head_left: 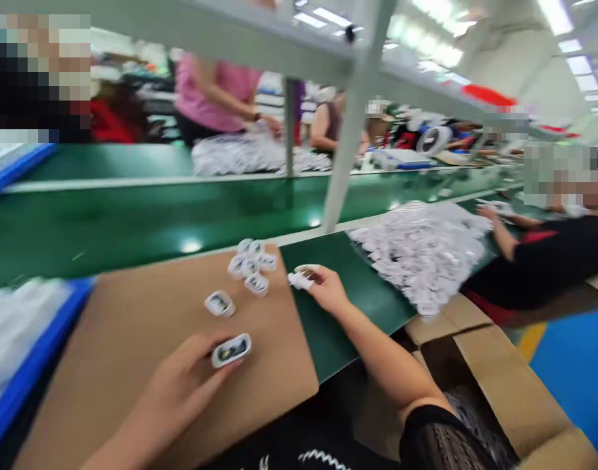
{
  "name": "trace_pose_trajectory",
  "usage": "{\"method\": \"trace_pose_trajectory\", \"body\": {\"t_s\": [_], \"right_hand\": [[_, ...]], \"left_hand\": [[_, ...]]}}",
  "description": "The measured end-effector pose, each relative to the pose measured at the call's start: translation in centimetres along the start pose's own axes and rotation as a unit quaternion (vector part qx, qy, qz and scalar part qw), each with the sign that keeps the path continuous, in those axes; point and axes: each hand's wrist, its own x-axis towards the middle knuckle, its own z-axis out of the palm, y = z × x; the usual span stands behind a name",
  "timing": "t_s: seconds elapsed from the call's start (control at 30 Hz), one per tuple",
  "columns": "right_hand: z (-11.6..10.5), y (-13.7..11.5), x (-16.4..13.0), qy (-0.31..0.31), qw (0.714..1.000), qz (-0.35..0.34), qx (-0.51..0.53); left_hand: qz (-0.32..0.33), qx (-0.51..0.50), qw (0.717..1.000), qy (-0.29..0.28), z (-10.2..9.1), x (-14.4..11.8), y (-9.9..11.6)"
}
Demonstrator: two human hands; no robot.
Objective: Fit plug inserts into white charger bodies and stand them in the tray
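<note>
Between the thumb and fingers of my left hand (188, 375) is a small white oval plastic housing (231, 351), its open side facing up and dark and yellowish parts showing inside. My right hand (330, 292) is farther off, over the green table at the cardboard's right edge. Its fingers are closed on a small white plastic piece (301, 281), whose exact kind I cannot make out. A similar housing (219, 304) lies alone on the brown cardboard sheet (147, 326), just beyond my left hand. Several more housings (250, 266) sit clustered near the sheet's far right corner.
A clear bag of white parts (421, 251) lies on the table to the right. At left stands a blue tray (59, 339) with white contents. A grey post (350, 130) rises behind the table. An opened carton (509, 391) is at lower right, and a co-worker (563, 254) sits beyond.
</note>
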Motion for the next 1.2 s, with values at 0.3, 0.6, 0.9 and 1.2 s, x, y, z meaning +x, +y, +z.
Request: {"method": "trace_pose_trajectory", "body": {"t_s": [0.3,0.6,0.9,1.2], "right_hand": [[5.0,-4.1,-4.0,-0.151,0.987,0.048,-0.032],[8.7,-5.7,-5.2,-0.168,0.877,-0.277,-0.354],[7.4,-6.9,-4.7,-0.257,0.953,-0.053,-0.154],[8.6,-6.8,-4.7,-0.214,0.794,-0.339,-0.456]], "left_hand": [[0.017,-0.134,0.989,0.066,2.4,0.5,-1.8],[0.014,-0.196,0.978,0.071,2.8,1.0,-2.3],[0.021,-0.199,0.977,0.070,2.6,0.7,-2.1],[0.016,-0.198,0.979,0.051,2.2,0.8,-2.0]]}}
